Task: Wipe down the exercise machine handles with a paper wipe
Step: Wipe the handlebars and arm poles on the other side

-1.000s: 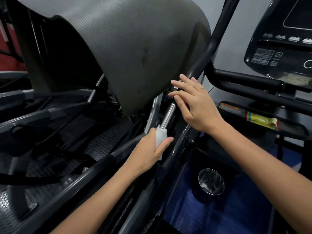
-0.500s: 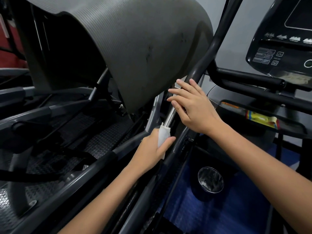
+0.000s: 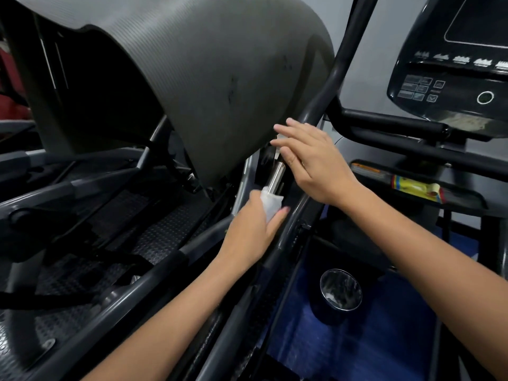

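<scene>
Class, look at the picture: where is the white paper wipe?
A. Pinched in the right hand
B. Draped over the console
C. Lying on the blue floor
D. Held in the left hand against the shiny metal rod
D: the left hand grips the paper wipe at the lower end of the metal rod, while the right hand holds nothing.

The left hand (image 3: 253, 229) wraps the paper wipe (image 3: 270, 203) around the metal rod (image 3: 276, 174), below the right hand (image 3: 313, 163). The console (image 3: 450, 78) stands right; the round cup (image 3: 341, 290) lies below it.
</scene>
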`<action>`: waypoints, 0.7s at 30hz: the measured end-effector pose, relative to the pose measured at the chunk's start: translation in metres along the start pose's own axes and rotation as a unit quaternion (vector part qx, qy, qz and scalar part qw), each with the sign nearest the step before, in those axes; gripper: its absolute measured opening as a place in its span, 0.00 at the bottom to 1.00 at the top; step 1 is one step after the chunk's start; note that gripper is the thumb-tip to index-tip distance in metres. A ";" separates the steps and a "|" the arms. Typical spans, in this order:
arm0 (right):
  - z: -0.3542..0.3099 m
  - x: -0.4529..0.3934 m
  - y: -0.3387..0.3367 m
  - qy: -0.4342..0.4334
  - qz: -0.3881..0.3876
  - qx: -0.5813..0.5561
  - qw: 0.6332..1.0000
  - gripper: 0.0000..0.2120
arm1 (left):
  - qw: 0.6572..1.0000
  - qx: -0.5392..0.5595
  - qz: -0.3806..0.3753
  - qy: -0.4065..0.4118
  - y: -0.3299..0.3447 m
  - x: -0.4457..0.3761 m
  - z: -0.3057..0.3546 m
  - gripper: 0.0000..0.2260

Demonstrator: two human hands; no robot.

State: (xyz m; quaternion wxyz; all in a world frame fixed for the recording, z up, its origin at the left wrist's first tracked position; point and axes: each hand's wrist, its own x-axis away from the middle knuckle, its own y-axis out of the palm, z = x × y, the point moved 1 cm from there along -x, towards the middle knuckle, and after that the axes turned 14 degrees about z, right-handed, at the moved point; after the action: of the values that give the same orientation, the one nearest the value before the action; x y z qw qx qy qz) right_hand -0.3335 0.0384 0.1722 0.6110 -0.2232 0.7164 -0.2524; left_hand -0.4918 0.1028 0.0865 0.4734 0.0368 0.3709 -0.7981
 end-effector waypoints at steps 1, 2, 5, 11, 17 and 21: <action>0.002 -0.003 -0.001 0.009 -0.001 -0.001 1.000 0.19 | 1.000 -0.017 0.020 0.013 0.005 -0.009 0.008 0.17; 0.003 -0.005 -0.002 0.014 -0.005 -0.002 1.000 0.20 | 0.998 -0.036 0.044 0.026 0.010 -0.017 0.013 0.17; 0.004 -0.007 0.001 0.014 -0.012 0.001 1.000 0.20 | 0.990 -0.081 0.100 0.056 0.023 -0.027 0.022 0.16; 0.000 0.002 0.009 -0.036 0.005 0.051 0.998 0.17 | 0.999 0.004 0.033 0.033 0.006 -0.009 0.006 0.20; -0.006 0.017 0.014 -0.068 0.032 0.060 0.995 0.16 | 0.998 0.022 -0.062 -0.024 -0.015 0.048 -0.049 0.20; -0.015 0.031 0.019 -0.098 0.019 0.052 0.994 0.15 | 0.998 0.017 -0.058 -0.027 -0.014 0.067 -0.067 0.17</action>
State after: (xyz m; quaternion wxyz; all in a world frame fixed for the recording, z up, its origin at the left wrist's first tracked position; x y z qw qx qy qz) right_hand -0.3532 0.0352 0.1385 0.6938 -0.2007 0.6432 -0.2545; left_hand -0.5594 0.0997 0.0188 0.4353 0.0016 0.3454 -0.8314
